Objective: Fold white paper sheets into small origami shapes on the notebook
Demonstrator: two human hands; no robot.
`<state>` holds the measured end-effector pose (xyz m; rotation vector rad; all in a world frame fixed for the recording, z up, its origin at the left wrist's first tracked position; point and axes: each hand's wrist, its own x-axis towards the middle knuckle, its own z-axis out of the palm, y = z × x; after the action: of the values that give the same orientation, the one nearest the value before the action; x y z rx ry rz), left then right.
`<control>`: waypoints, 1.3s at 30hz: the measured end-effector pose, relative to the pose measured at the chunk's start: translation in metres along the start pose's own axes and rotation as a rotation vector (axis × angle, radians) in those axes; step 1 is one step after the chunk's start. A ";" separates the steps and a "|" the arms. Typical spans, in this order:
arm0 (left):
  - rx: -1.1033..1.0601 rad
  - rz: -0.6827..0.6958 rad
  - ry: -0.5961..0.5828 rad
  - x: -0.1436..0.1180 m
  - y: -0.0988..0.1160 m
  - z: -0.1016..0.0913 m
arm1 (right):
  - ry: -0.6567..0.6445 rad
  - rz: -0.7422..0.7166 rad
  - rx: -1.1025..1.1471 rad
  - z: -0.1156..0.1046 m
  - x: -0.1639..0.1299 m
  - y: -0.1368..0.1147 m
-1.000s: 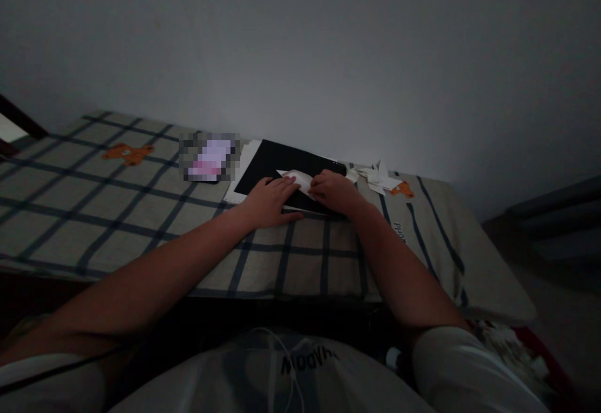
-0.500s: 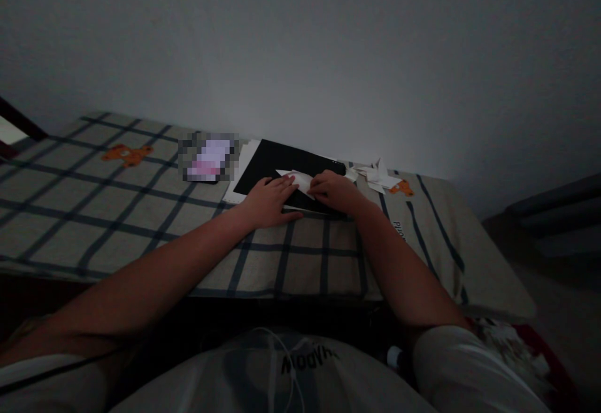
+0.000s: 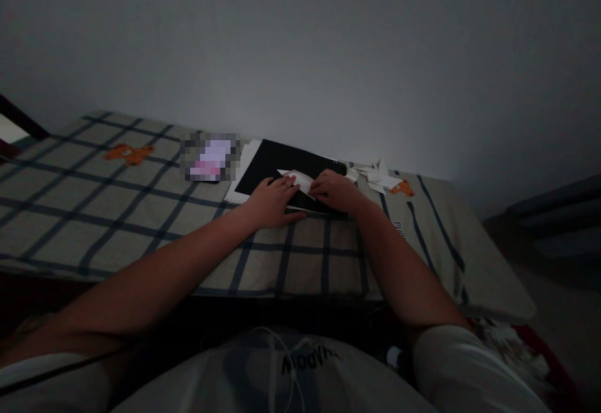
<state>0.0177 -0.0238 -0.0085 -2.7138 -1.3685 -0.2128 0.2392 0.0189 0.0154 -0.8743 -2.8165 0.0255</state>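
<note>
on black sheet (image 3: 272, 160): folded white paper (image 3: 304, 179), between both hands. over its left part, left hand (image 3: 270, 204), flat, fingers extended. at its right edge, right hand (image 3: 335, 190), fingers bunched; cannot tell whether pinched on it. beneath: white sheets (image 3: 247, 158). to the right, heap of paper pieces (image 3: 379, 179); to the left, pixelated phone-like object (image 3: 212, 158). all on checked cloth (image 3: 141, 213).
</note>
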 end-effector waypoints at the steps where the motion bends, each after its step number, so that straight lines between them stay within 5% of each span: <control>1: -0.001 0.001 -0.003 0.000 0.000 0.000 | -0.003 -0.006 -0.009 0.000 0.000 0.000; 39: -0.030 -0.009 -0.012 0.001 0.002 -0.001 | 0.090 0.126 -0.254 0.004 0.008 -0.026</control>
<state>0.0198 -0.0245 -0.0077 -2.7375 -1.3920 -0.2200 0.2168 0.0019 0.0145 -1.0766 -2.7153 -0.3522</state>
